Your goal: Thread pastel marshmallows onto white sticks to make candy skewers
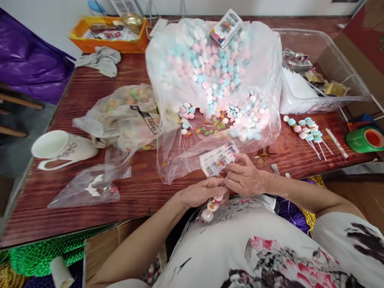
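Note:
Just in front of the table edge, my left hand (pixel 205 192) closes around a narrow clear candy packet (pixel 213 204) with white and orange colours showing at its lower end. My right hand (pixel 244 176) meets it there, fingers pinched at the packet's upper part, which they mostly hide. Right beyond my fingers lies a fanned stack of printed white cards (pixel 214 161). Behind the cards spreads a large clear plastic bag (pixel 172 156) of pink, blue and white candies (pixel 222 68). Small coloured rings (pixel 207 131) lie near its mouth.
Left are a white mug (pixel 81 149) on its side, a bag of coloured pieces (pixel 126 100) and an orange tray (pixel 90 46). Candy skewers (pixel 309 130), a green tape roll (pixel 361 139) and a clear bin (pixel 327 100) sit right. A card deck (pixel 226 28) tops the big bag.

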A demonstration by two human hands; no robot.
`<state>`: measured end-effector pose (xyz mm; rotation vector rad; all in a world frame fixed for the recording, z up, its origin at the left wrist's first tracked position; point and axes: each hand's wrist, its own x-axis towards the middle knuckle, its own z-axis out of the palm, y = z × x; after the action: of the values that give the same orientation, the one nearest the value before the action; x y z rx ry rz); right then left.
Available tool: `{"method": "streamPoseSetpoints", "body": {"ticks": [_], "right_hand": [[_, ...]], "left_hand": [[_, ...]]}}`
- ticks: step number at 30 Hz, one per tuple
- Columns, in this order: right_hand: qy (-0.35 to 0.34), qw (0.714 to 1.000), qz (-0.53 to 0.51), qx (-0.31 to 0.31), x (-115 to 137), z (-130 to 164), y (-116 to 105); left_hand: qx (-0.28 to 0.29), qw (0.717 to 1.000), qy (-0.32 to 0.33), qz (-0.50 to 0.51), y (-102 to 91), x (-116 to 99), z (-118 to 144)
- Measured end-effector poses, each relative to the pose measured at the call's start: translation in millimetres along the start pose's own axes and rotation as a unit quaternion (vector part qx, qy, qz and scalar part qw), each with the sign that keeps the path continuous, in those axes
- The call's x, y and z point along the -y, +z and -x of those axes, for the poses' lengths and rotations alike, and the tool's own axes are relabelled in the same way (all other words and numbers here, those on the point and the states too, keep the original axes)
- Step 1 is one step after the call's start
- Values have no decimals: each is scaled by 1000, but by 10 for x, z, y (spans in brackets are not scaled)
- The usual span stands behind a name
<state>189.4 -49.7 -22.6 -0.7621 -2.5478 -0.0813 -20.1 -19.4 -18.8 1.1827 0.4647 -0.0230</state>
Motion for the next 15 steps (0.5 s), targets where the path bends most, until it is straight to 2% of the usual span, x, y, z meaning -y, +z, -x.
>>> {"method": "streamPoseSetpoints", "body": {"ticks": [1, 2, 3, 4, 5, 6, 7, 8, 9, 10, 12, 14, 15], "right_hand": [[39, 999, -4, 1, 48, 8, 51], [86, 996, -13, 8, 84, 6, 99], [134, 990, -30, 22, 105, -5, 138], [177, 982, -55, 42, 109, -24, 165], [209, 972, -87, 63, 98, -45, 175], [230, 963, -119, 77, 74, -64, 169], [246, 955, -144, 78, 44, -72, 148], [260, 951, -155, 63, 12, -63, 117], [272, 949, -153, 37, -15, -35, 84], [280, 949, -143, 8, -32, 11, 57], [279, 952, -126, -14, -27, 129, 49], [258, 954, -144, 47, 15, 208, 119], [256, 951, -145, 97, 34, 210, 173]], "left_hand": [[-34, 994, 5, -102, 25, -13, 8], [-90, 972, 12, -218, 58, -29, 15], [-153, 928, 17, -338, 93, -46, 22], [-210, 870, 22, -446, 123, -62, 31], [-253, 809, 27, -530, 144, -72, 45], [-279, 759, 33, -587, 150, -76, 67], [-295, 729, 42, -616, 140, -72, 102], [-308, 719, 50, -621, 117, -58, 151], [-324, 727, 56, -602, 87, -35, 210], [-343, 749, 56, -564, 55, -4, 274], [-359, 821, 41, -442, 11, 73, 379], [-341, 890, 24, -302, 4, 145, 402], [-332, 912, 22, -239, 9, 170, 376]]}}
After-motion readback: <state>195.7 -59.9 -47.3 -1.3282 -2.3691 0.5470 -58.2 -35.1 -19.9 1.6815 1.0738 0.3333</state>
